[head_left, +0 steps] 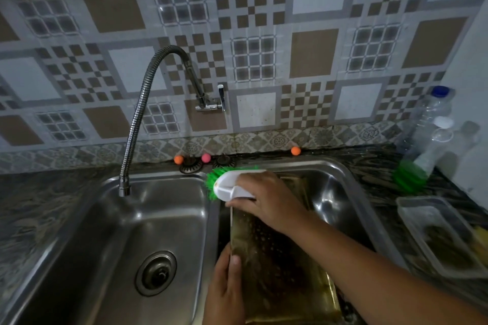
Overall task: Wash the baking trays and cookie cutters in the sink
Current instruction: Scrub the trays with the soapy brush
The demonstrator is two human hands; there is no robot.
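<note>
Head view, baking tray [277,266] lengthwise away from viewer, left grip [224,290] pinching its edge, right grip [266,198] clasping brush [229,185].

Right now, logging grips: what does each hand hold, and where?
Right hand grips the brush by its white handle; left hand holds the tray by its left edge.

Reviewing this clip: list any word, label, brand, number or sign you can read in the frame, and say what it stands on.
None can be read.
Clear bottles on the right counter: no label or print shows; they are blurred.
Brush gripped by the right hand: white handle, no mark shows.
Baking tray held by the left hand: no stamp shows.
Faucet and sink: no brand shows.
</note>
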